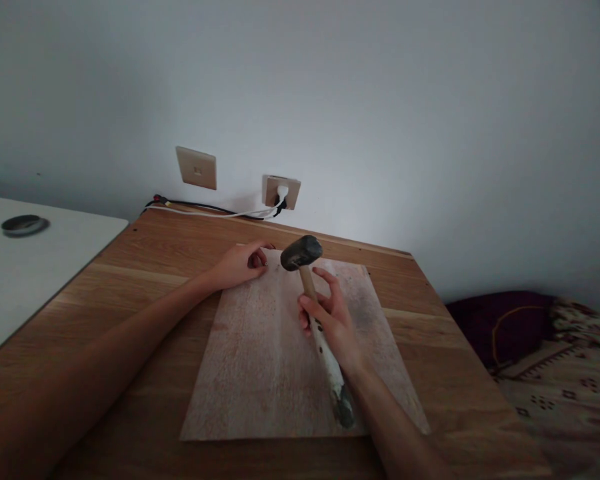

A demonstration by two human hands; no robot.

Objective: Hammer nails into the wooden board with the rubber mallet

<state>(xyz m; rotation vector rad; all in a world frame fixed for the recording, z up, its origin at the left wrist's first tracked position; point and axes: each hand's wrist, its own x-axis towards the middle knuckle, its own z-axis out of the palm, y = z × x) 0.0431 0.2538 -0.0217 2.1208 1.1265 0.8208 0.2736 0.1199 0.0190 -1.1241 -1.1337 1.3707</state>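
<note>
My right hand [333,320] is wrapped around the wooden handle of a hammer [325,357]. Its dark, blocky head points away from me, raised over a pale wooden board [250,373]. White and dark patches cover the lower part of the handle. At the board's far left part rests my left hand [243,265], its fingers curled in and thumb and fingertips close together. Whatever they may pinch is too small to make out. The hammer head is just to the right of these fingertips and apart from them.
The board lies flat on a brown wooden table [165,260] against the wall. White and black cables [205,210] run along its back edge to a wall socket [283,192]. On the left, a white table [45,280] bears a round dish [24,225]. Patterned fabric [570,380] is at right.
</note>
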